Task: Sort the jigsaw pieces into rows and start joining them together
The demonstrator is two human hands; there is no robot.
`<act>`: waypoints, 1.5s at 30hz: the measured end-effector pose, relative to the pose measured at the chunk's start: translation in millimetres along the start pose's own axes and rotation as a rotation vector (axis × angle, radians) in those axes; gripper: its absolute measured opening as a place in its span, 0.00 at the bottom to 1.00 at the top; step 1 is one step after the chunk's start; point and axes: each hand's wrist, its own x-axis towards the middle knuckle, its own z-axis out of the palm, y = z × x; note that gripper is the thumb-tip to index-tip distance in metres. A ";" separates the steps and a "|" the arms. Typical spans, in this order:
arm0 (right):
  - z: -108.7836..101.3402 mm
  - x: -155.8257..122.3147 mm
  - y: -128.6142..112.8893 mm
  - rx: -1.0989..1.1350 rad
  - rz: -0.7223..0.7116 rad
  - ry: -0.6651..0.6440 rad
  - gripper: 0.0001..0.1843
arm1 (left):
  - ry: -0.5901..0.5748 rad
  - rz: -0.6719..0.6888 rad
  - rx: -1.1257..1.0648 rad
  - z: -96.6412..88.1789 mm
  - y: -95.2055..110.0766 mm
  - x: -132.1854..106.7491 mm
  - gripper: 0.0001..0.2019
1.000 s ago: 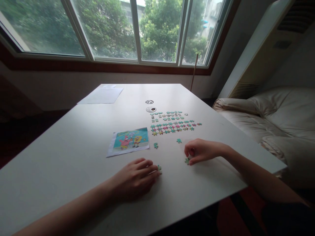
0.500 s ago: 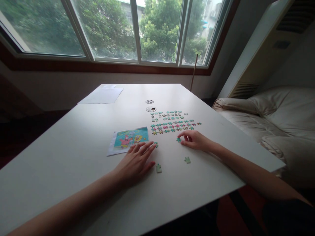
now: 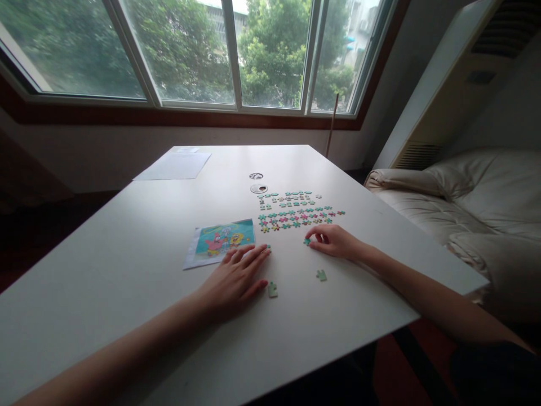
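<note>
My left hand lies flat on the white table, fingers stretched out, fingertips touching a small teal puzzle piece just right of a cartoon reference picture. My right hand is curled, its fingertips pinching another teal piece. Two green pieces lie loose nearer to me: one beside my left thumb, one below my right hand. Several coloured pieces are laid out in rows beyond my hands.
A sheet of paper lies at the table's far left. Two small round items sit past the piece rows. A cream sofa stands to the right of the table, and a window runs along the back wall.
Both hands left the two green pieces near the front edge and reached forward to the two teal pieces. Since half a second ago they have barely moved.
</note>
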 end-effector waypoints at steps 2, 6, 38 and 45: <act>-0.1 0.1 0.2 0.001 0.002 -0.004 0.12 | -0.015 0.015 -0.003 0.0 -0.6 0.0 0.26; -0.2 -0.2 1.2 0.003 0.002 -0.008 0.12 | -0.019 0.017 -0.006 -0.3 -1.4 0.2 0.26; -1.1 -0.5 0.0 0.006 -0.010 -0.002 0.11 | 0.091 -0.098 -0.025 1.3 3.0 -0.5 0.18; -1.6 -1.4 2.1 0.003 -0.030 -0.010 0.11 | 0.115 -0.087 -0.026 2.7 1.9 -0.8 0.18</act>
